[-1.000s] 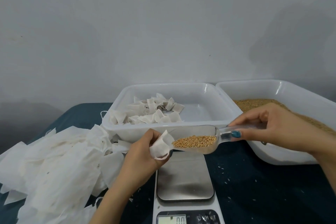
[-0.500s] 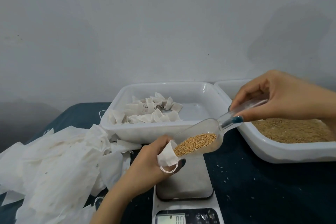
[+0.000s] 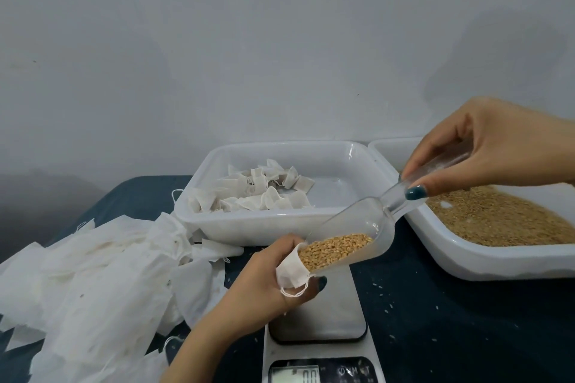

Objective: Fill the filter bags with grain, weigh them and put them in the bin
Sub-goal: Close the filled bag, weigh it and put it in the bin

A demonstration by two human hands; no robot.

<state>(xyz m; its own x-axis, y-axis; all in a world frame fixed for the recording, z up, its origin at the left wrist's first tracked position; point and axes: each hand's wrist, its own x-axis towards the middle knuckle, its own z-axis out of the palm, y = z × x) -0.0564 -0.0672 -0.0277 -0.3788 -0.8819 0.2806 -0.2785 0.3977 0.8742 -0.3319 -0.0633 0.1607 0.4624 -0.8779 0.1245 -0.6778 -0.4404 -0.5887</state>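
Note:
My left hand [image 3: 264, 286] grips a small white filter bag [image 3: 291, 270] with its mouth held wide, just above the scale [image 3: 317, 329]. My right hand [image 3: 485, 149] holds the handle of a clear plastic scoop [image 3: 367, 227], tilted down to the left, its lip inside the bag's mouth. Golden grain [image 3: 333, 249] lies at the scoop's low end, against the bag. The white bin [image 3: 258, 227] behind holds several filled bags [image 3: 258, 193]. A second white tray [image 3: 485, 255] at the right holds loose grain [image 3: 497, 214].
A heap of empty white filter bags [image 3: 93, 283] covers the dark blue tabletop at the left. The scale's display [image 3: 295, 375] shows zeros at the bottom edge. Stray grains [image 3: 385, 308] dot the cloth right of the scale. A grey wall stands behind.
My right hand has lifted the scoop's handle, tipping the scoop from level to steeply down-left. The grain has slid toward the bag. My left hand with the bag has dropped slightly.

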